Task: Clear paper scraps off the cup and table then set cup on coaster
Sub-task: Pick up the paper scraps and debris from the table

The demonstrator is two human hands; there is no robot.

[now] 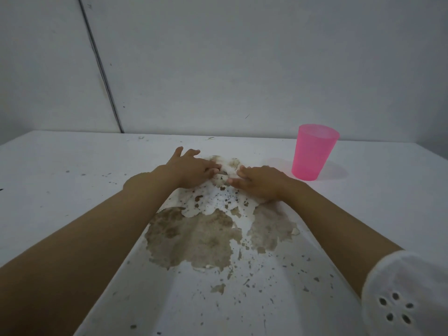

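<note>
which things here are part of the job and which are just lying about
Job: cup, scraps, table, left hand, right hand. No coaster in view.
Just there: brown patches, wall, sleeve.

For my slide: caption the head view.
Left hand and right hand touch paper scraps on a stained table; pink cup stands apart.
</note>
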